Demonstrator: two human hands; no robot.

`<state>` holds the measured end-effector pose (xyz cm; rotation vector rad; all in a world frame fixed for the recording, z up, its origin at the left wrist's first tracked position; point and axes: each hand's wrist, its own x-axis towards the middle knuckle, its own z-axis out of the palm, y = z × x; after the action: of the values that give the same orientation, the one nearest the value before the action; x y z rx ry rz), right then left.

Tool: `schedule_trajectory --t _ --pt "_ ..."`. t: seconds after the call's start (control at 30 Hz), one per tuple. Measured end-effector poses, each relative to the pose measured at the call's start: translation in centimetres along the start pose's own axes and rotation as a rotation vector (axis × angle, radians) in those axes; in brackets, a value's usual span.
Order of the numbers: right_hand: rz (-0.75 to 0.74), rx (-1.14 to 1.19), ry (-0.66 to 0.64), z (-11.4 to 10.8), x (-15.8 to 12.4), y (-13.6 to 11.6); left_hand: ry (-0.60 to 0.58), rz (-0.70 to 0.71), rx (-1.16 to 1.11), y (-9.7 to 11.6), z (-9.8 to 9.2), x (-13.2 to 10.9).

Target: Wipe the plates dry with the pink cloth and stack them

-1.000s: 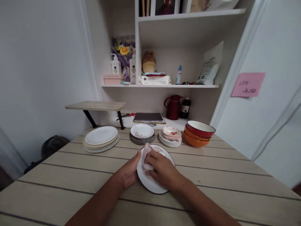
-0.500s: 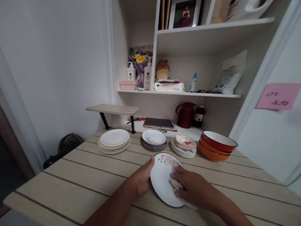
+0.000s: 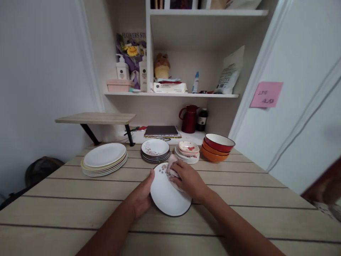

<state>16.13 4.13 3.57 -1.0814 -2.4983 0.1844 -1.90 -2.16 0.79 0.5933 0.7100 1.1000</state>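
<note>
A white plate (image 3: 167, 197) with a dark rim and a floral print is tilted toward me above the table. My left hand (image 3: 142, 195) grips its left edge, thumb on the rim and fingers behind. Bunched in my right hand (image 3: 188, 179) is a pale cloth (image 3: 172, 167), pressed on the upper right of the plate, over part of the flower print. Just behind the plate stands a stack of similar floral plates (image 3: 155, 147).
White oval plates (image 3: 105, 155) are stacked at the left. Small dishes (image 3: 188, 147) and orange and red bowls (image 3: 217, 145) stand to the right. Behind are a small wooden riser (image 3: 96, 118), a laptop-like dark slab (image 3: 161, 130), a red jug (image 3: 189, 119) and a dark bottle (image 3: 202, 120).
My right hand has moved the cloth from the plate's right side up to its upper edge, onto the flowers. The camera view has turned to the right; my left hand keeps its hold.
</note>
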Motion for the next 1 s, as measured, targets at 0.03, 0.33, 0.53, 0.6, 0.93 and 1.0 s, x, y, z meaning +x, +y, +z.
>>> schedule_trajectory --t 0.03,0.33,0.53,0.6,0.93,1.0 --pt "0.031 -0.033 -0.036 -0.5 -0.4 0.4 0.002 -0.021 0.013 0.1 -0.1 0.0" --pt "-0.236 0.140 -0.356 -1.9 -3.2 -1.5 0.008 -0.056 0.037 0.4 0.9 -0.7" --pt "-0.318 0.269 -0.022 1.1 -0.4 -2.5 0.028 -0.016 0.032 0.3 0.9 -0.5" --pt "-0.217 0.191 0.064 1.3 0.5 -2.0 0.062 -0.012 0.046 0.4 0.7 -0.3" --pt "-0.007 -0.071 -0.145 -2.0 -2.1 0.5 0.062 -0.078 0.076 0.8 1.0 -0.7" --pt "-0.083 -0.069 -0.236 -2.1 -2.7 0.0 0.056 -0.087 0.078 0.8 1.0 -0.8"
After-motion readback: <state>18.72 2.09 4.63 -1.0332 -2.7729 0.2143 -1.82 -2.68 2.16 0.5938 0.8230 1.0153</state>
